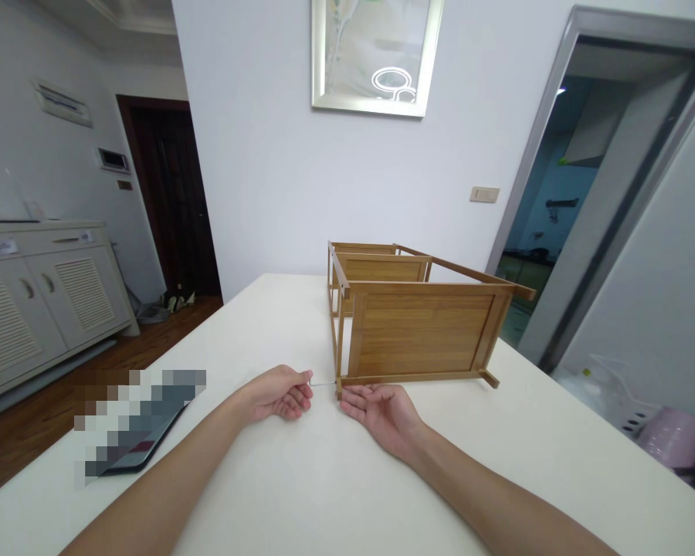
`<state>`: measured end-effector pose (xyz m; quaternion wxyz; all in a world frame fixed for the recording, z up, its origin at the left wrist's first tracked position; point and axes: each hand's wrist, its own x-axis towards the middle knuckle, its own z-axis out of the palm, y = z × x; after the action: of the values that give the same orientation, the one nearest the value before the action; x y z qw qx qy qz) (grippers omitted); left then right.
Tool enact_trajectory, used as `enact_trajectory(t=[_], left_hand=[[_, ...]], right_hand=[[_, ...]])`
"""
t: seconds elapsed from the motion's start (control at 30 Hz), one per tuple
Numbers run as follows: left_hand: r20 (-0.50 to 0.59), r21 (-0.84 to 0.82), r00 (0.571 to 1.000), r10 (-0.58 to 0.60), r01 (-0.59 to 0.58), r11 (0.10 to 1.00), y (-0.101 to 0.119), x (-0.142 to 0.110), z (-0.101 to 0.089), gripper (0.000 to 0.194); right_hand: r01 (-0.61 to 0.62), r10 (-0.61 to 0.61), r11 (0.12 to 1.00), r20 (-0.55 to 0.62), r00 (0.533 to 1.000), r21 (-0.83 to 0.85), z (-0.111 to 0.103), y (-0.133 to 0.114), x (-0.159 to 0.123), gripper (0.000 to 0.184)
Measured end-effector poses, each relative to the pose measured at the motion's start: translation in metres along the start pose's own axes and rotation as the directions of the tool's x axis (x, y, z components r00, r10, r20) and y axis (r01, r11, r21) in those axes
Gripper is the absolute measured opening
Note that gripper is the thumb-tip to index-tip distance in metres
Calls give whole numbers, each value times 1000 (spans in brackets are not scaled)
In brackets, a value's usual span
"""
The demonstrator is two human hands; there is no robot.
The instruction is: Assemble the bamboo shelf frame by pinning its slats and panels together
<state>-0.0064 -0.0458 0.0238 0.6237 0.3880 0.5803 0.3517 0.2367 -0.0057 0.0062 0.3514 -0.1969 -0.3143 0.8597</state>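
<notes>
A brown wooden shelf rack [422,332] lies on its side on the white table [255,494], one panel facing me. My left hand [283,392] is closed, pinching a thin metal hex key [323,384] between thumb and fingers. The key's long arm points right and meets the end of the rack's near left leg [339,388]. My right hand [382,413] is palm up, its curled fingers against that same leg end from the right and below. Whether a screw sits in the leg is too small to see.
A dark flat device [150,444], partly blurred out, lies at the table's left. Beyond the right table edge are a pink container [675,436] and clear plastic wrapping. A white wall with a framed picture [376,100] stands behind, and a louvred cabinet [52,278] at left.
</notes>
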Motion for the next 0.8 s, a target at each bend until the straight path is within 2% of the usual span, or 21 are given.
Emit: enact_trajectory(t=[0.13,0.33,0.67,0.8], left_hand=[[79,-74,996,-39,45,996,-1,1,2,43],[93,-130,995,-44,56,990,-1,2,5,40],[109,-45,994,20,-15,999,-3,1,3,42],[115,54,991,70,-76,996,-2,0,5,38]], right_hand=[[0,0,1000,-4,1000,-1,1,0,0,21],[-8,8,1000,-2,1000,-4,1,-1,0,26],[-17,17,1000,-13,1000,7,0,-1,0,24],[-14,14,1000,12,1000,-2,0,-1,0,27]])
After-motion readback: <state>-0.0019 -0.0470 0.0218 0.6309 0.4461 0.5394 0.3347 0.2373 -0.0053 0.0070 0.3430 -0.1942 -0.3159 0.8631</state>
